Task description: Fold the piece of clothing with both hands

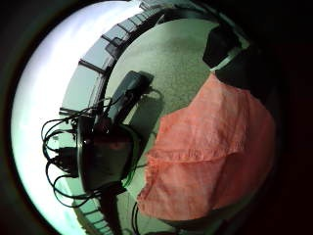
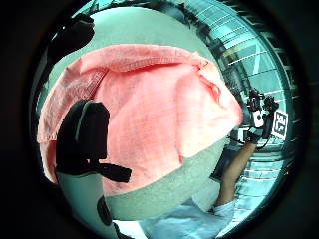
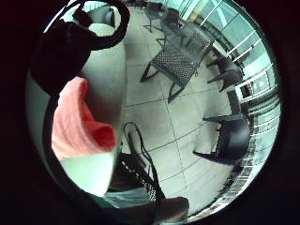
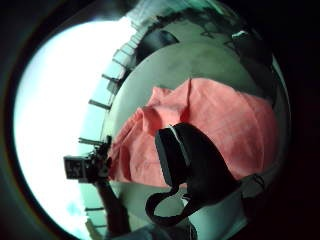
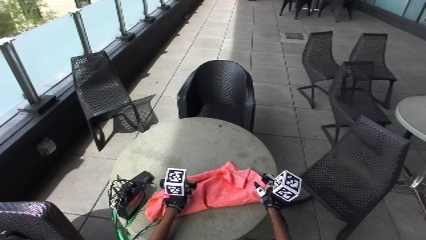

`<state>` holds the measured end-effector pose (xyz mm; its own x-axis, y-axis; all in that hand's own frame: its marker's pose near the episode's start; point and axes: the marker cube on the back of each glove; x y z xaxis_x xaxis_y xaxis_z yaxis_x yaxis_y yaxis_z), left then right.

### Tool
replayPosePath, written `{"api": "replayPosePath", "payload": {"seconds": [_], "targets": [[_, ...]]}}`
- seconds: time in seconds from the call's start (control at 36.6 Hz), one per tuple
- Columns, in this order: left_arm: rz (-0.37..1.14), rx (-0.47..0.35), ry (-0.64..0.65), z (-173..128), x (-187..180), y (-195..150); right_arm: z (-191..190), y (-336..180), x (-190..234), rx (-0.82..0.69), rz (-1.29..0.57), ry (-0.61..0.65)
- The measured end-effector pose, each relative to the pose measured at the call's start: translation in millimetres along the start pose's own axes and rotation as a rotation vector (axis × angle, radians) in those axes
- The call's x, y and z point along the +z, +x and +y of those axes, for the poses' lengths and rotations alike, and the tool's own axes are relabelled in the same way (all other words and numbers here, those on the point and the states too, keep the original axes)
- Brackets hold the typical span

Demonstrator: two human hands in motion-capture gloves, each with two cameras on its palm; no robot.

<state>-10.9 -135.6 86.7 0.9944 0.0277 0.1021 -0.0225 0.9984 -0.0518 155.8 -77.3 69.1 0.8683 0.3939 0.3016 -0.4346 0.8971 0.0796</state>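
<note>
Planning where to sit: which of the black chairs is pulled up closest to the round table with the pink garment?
The rounded-back wicker armchair at the table's far edge; its seat meets the rim, while the other chairs stand clear on the tiles.

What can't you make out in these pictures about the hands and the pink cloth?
- Left hand, outside view: fingers hidden by its marker cube, so grip unclear.
- Right hand, outside view: fingers likewise hidden; whether it holds the pink cloth is unclear.
- Cloth's type: bunched on the round table, no sleeves or collar distinguishable.
- Black device beside the cloth: too small to identify.
</note>
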Motion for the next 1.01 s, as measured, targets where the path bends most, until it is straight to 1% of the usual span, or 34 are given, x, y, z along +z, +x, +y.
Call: {"api": "replayPosePath", "payload": {"seconds": [0.08,0.16,0.22,0.27,0.33,0.38,0.49,0.52,0.55,0.63,0.68,0.76,0.85,0.87,0.93,1.01], "targets": [[0.0,0.002,-0.06,24,-18,9,28,26,1,0.043,-0.058,-0.157],[0.038,0.013,-0.118,26,-8,14,43,42,5,0.065,0.054,-0.252],[0.028,0.013,-0.127,26,1,14,56,43,-7,0.077,0.138,-0.289],[-0.007,0.009,-0.129,29,8,14,68,36,-23,0.057,0.165,-0.326],[-0.026,0.01,-0.118,30,12,14,71,31,-25,0.014,0.158,-0.374],[-0.013,0.016,-0.093,28,14,14,70,30,-20,-0.023,0.158,-0.436],[0.032,0.023,-0.083,26,16,16,71,29,-14,-0.035,0.171,-0.549],[0.037,0.019,-0.086,26,16,15,70,27,-13,-0.042,0.167,-0.543],[0.042,0.014,-0.087,26,15,15,68,24,-13,-0.055,0.166,-0.51],[0.067,0.007,-0.074,26,9,12,58,16,-19,-0.086,0.238,-0.306],[0.107,0.014,-0.042,25,1,11,54,8,-25,-0.094,0.294,-0.18],[0.199,0.018,0.006,19,-5,5,41,-5,-18,-0.116,0.282,-0.064],[0.297,0.015,0.019,1,9,-9,7,-8,14,-0.116,0.218,0.011],[0.321,0.013,0.023,-2,8,-14,-1,-11,18,-0.111,0.189,0.023],[0.352,0.008,0.036,-4,-5,-23,-6,-25,11,-0.102,0.111,0.034],[0.36,-0.011,0.064,1,-40,-40,-4,-63,-13,-0.113,-0.058,0.031]]}}
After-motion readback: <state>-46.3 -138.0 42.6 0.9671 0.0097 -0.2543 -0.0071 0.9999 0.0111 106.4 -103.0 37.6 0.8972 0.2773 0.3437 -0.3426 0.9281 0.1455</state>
